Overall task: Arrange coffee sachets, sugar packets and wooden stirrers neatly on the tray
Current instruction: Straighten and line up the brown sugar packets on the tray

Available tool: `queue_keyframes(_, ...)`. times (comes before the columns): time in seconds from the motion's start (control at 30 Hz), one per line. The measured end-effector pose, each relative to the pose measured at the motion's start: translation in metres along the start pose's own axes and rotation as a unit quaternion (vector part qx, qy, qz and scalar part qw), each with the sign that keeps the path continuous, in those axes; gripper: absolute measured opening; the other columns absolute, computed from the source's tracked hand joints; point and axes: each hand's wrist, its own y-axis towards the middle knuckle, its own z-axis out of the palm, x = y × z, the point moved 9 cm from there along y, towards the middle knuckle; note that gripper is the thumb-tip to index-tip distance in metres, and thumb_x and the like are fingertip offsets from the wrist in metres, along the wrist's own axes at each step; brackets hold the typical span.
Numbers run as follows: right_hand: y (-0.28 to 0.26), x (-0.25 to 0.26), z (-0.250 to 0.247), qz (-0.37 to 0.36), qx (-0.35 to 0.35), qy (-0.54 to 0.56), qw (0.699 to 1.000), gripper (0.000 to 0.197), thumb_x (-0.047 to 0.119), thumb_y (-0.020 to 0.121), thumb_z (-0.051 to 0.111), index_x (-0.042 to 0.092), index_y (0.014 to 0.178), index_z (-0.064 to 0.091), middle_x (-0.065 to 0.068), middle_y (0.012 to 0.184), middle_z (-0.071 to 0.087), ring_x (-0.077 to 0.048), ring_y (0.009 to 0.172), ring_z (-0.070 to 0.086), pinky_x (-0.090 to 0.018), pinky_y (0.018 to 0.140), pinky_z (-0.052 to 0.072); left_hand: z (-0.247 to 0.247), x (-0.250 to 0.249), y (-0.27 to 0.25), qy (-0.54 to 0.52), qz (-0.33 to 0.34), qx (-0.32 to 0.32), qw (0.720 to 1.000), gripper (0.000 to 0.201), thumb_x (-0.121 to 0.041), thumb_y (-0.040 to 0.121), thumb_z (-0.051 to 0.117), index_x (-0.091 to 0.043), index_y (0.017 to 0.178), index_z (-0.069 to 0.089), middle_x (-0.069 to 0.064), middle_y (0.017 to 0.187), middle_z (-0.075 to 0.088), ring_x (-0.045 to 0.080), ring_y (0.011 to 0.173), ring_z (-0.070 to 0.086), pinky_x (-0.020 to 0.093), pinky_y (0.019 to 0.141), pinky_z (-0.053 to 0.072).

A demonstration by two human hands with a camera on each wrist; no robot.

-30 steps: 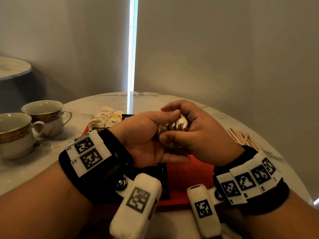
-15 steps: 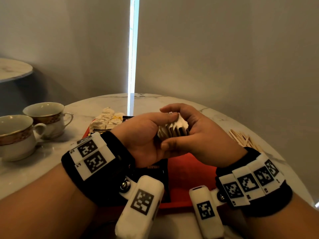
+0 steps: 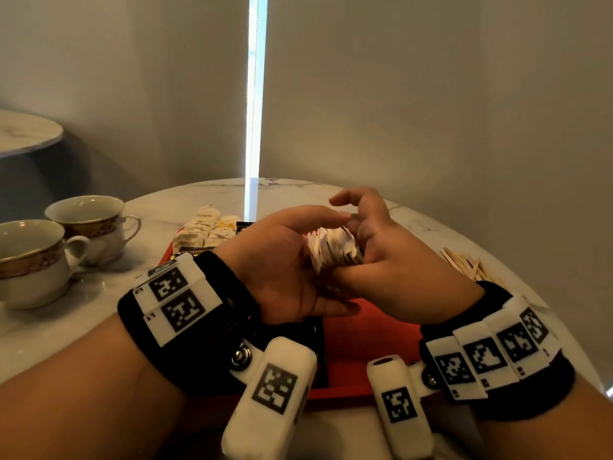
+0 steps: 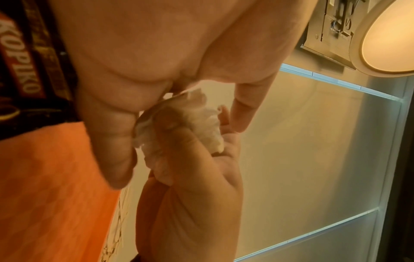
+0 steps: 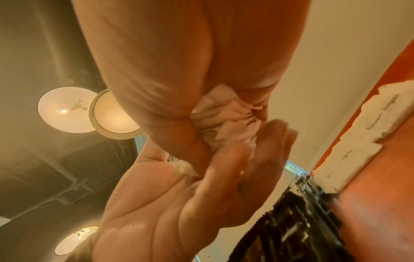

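Sugar packets, a small fanned stack of white paper [image 3: 335,249], are being gripped between a person's two hands above a red plastic tray [image 3: 371,330]. The left hand [image 3: 282,263] is curling its thumb and fingers around one side of the stack, while the right hand [image 3: 394,260] is pinching the other side, its index finger lifting clear. Beyond the left hand, more white paper sugar packets [image 3: 204,232] are lying at the tray's far end, beside dark coffee sachets [image 5: 298,221]. Pale wooden stirrers [image 3: 464,263] are lying on the marble table [image 3: 185,200] beyond the right wrist. Two gold-banded white cups [image 3: 93,227] are standing well left of the left hand.
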Motion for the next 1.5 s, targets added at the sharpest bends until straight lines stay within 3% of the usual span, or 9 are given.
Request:
queue_keyframes(0.23,-0.002,0.002,0.002,-0.001,0.025,0.069,0.997,0.086,-0.002,0.079,0.070,0.032,0.140,0.020,0.008,0.127,0.055,-0.006,0.110,0.066,-0.028,0.087,0.058,-0.006,-0.008,0.002,-0.037,0.056,-0.038,0.997,0.021,-0.012,0.093,0.051,-0.010,0.107,0.066,0.013,0.091,0.068,0.020,0.073,0.068,0.030,0.061,0.059)
queue_keyframes(0.37,0.006,-0.023,-0.034,0.026,-0.153,0.258,0.954,0.051,0.017,0.073,0.068,0.033,0.116,0.049,0.000,0.119,0.064,-0.011,0.104,0.069,-0.042,0.090,0.055,-0.014,-0.018,0.001,-0.108,0.098,-0.071,0.987,0.031,-0.003,0.092,0.044,0.000,0.118,0.060,0.023,0.109,0.070,0.033,0.098,0.069,0.034,0.072,0.062)
queue_keyframes(0.47,0.005,-0.031,-0.037,0.062,-0.193,0.248,0.947,0.043,0.044,0.069,0.076,0.021,0.101,0.059,-0.007,0.100,0.066,-0.023,0.087,0.063,-0.042,0.073,0.051,-0.022,-0.030,-0.004,-0.119,0.153,-0.100,0.976,0.026,-0.002,0.091,0.046,-0.001,0.109,0.065,0.022,0.104,0.074,0.030,0.086,0.074,0.030,0.066,0.063)
queue_keyframes(0.57,0.006,-0.030,-0.022,0.061,-0.152,0.305,0.938,0.032,0.030,0.075,0.073,0.009,0.094,0.059,-0.011,0.077,0.059,-0.020,0.064,0.052,-0.032,0.054,0.039,-0.027,-0.037,-0.007,-0.109,0.181,-0.107,0.972,0.021,-0.002,0.091,0.048,-0.001,0.103,0.065,0.019,0.094,0.073,0.024,0.075,0.073,0.027,0.066,0.061)
queue_keyframes(0.8,0.006,-0.030,-0.016,0.073,-0.146,0.338,0.927,0.021,0.017,0.072,0.074,0.005,0.084,0.061,-0.005,0.063,0.061,-0.014,0.053,0.053,-0.027,0.050,0.040,-0.027,-0.043,-0.010,-0.073,0.203,-0.106,0.971,0.034,-0.009,0.079,0.063,-0.005,0.113,0.061,0.017,0.097,0.066,0.021,0.074,0.069,0.027,0.061,0.061)
queue_keyframes(0.97,0.007,-0.034,-0.017,0.099,-0.150,0.363,0.914,0.031,0.011,0.074,0.071,0.000,0.101,0.062,-0.006,0.071,0.066,-0.015,0.062,0.060,-0.025,0.052,0.043,-0.034,-0.042,-0.009,-0.084,0.206,-0.131,0.966,0.023,0.003,0.088,0.054,-0.010,0.106,0.061,0.018,0.099,0.072,0.026,0.079,0.073,0.029,0.062,0.062)
queue_keyframes(1.1,0.008,-0.041,-0.024,0.095,-0.185,0.408,0.889,0.031,0.001,0.090,0.058,-0.003,0.121,0.059,-0.012,0.088,0.069,-0.019,0.074,0.065,-0.029,0.063,0.049,-0.035,-0.040,-0.010,-0.075,0.192,-0.143,0.968,0.030,0.004,0.091,0.050,-0.008,0.112,0.067,0.025,0.127,0.064,0.037,0.098,0.072,0.033,0.068,0.063)
queue_keyframes(1.27,0.009,-0.040,-0.033,0.057,-0.210,0.519,0.826,0.028,-0.008,0.087,0.049,0.003,0.113,0.053,-0.013,0.088,0.064,-0.020,0.075,0.068,-0.031,0.058,0.056,-0.041,-0.039,-0.012,-0.068,0.184,-0.184,0.963,0.026,0.002,0.089,0.054,-0.012,0.098,0.074,0.022,0.126,0.061,0.038,0.100,0.070,0.028,0.056,0.060)
queue_keyframes(1.5,0.008,-0.028,-0.025,0.045,-0.184,0.424,0.886,0.050,-0.004,0.065,0.073,0.005,0.113,0.063,-0.017,0.095,0.074,-0.036,0.089,0.070,-0.040,0.072,0.058,-0.031,-0.034,-0.008,-0.016,0.158,-0.133,0.978,0.053,-0.029,0.073,0.074,-0.002,0.118,0.068,0.017,0.106,0.073,0.024,0.087,0.071,0.032,0.085,0.057)
